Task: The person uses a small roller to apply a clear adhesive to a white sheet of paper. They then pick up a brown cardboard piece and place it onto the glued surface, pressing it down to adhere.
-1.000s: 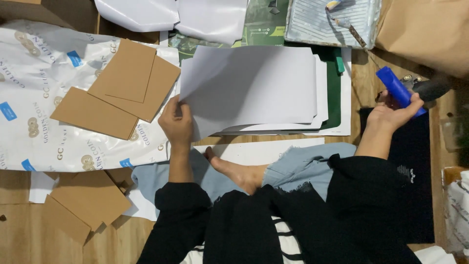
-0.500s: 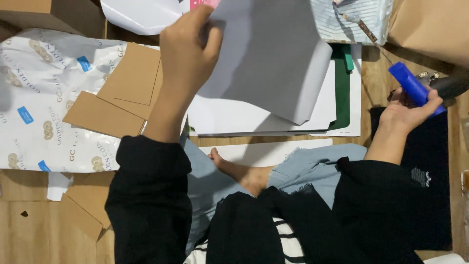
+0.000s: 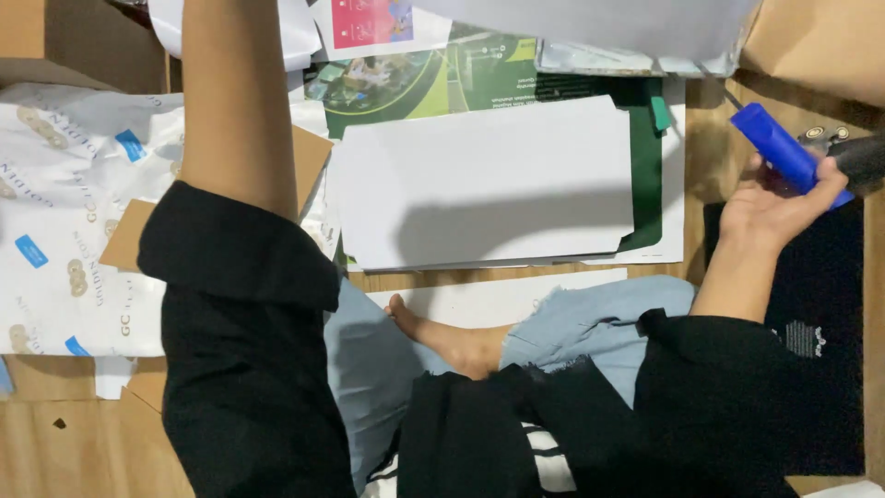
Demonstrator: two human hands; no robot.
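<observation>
My left forearm point(image 3: 235, 101) reaches up past the top edge of the head view, so the hand itself is hidden. A large white sheet point(image 3: 590, 20) hangs lifted along the top edge. Below it a stack of white sheets point(image 3: 489, 184) lies on a green cutting mat point(image 3: 651, 175). My right hand point(image 3: 772, 210) rests at the right, fingers curled around a blue-handled tool point(image 3: 784, 152) with a black part point(image 3: 862, 159) beside it.
White printed wrapping paper point(image 3: 69, 212) and brown cardboard pieces point(image 3: 124, 235) lie on the wooden floor point(image 3: 74, 452) at the left. A green printed poster point(image 3: 406, 78) sits at the top middle. My bare foot point(image 3: 442, 337) and blue jeans point(image 3: 590, 323) are in front. A black mat point(image 3: 825, 304) lies right.
My left arm rose further, lifting the white sheet up to the top edge, and the hand left the view. The right hand stayed on the blue tool.
</observation>
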